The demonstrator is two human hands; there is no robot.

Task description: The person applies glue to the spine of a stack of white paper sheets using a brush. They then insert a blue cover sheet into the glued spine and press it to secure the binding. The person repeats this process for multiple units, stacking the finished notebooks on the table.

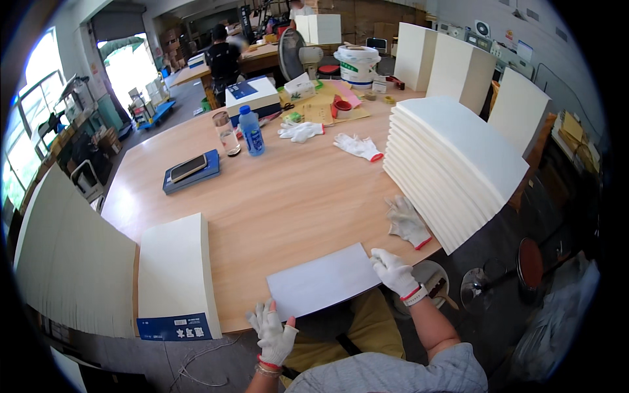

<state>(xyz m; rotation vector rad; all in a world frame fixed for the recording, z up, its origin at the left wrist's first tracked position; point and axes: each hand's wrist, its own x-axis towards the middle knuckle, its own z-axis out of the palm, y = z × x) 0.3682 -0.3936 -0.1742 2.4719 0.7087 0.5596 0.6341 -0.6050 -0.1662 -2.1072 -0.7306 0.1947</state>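
A white paper pad (324, 278) lies flat at the table's near edge, right in front of me. My left hand (274, 333), in a white glove with bare fingertips, is beside the pad's near left corner, its fingers spread. At the pad's right end is my right hand (394, 272), also gloved, with fingers bent together on the edge; the fingertips are partly hidden. To the left stands a thick stack of white pads (171, 262) with a blue printed strip at its near end. A tall, layered pile of white pads (452, 164) rises on the right.
Loose gloves (407, 223) lie beside the right pile. Farther back are a blue book (191, 172) with a phone (188, 168), a blue bottle (251, 131), a clear bottle (227, 134), a white bucket (358, 65) and a fan (291, 56). Another large paper stack (65, 252) stands far left.
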